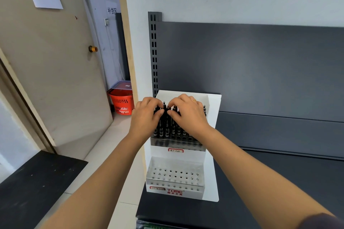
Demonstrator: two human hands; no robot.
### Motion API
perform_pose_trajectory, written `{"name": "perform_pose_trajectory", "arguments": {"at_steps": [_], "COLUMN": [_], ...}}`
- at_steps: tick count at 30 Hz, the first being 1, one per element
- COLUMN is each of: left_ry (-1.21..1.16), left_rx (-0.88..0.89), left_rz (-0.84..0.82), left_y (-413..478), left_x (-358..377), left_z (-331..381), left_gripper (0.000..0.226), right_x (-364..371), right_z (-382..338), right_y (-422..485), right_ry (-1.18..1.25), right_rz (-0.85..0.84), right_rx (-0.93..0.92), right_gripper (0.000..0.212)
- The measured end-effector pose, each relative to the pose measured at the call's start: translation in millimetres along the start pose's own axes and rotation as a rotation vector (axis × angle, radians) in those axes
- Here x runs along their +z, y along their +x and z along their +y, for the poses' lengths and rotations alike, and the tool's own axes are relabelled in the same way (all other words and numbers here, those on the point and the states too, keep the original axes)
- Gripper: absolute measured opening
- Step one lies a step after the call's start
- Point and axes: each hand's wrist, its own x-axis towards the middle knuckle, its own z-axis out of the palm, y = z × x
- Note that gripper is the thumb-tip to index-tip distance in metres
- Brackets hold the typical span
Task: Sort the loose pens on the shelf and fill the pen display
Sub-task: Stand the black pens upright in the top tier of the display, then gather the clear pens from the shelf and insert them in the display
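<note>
Black pens (167, 128): upright in the upper tier of the pen display (214, 135) on the shelf (279, 182).
Left hand (147, 115): your fingers curl onto that tier's left pens.
Right hand (188, 115): just beside it, your fingers clamp neighbouring pens.

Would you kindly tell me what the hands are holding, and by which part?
The left hand and the right hand each grip black pens, near their top ends, in the upper tier of the pen display.
</note>
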Motion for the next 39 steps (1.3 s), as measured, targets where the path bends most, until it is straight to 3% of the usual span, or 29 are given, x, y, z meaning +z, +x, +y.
{"name": "perform_pose_trajectory", "arguments": {"at_steps": [5,8,16,23,33,39], "left_ry": [0.064,0.126,0.152,0.148,0.118,0.101], "left_rx": [0.137,0.238,0.403,0.46,0.579,0.638], "left_rz": [0.038,0.021,-0.072,-0.114,-0.246,-0.408], "left_y": [3.9,7.2,10.6,5.9,-24.4,-46.0], "left_x": [2.8,11.6,54.2,104.1,211.7,280.8], "left_z": [16.3,32.7,90.5,153.0,308.3,394.0], "left_gripper": [0.009,0.011,0.021,0.013,0.021,0.022], "right_x": [-7.2,-14.6,-40.6,-68.1,-154.2,-198.9], "right_z": [18.7,36.8,97.3,164.0,305.3,392.2], "right_y": [-7.9,-16.6,-49.1,-93.1,-202.1,-276.4], "right_ry": [0.008,-0.001,-0.05,-0.061,-0.222,-0.335], "right_rz": [0.18,0.2,0.08,0.017,-0.071,-0.104], "right_rx": [0.046,0.068,0.163,0.215,0.321,0.502], "right_gripper": [0.02,0.021,0.028,0.027,0.028,0.028]}}
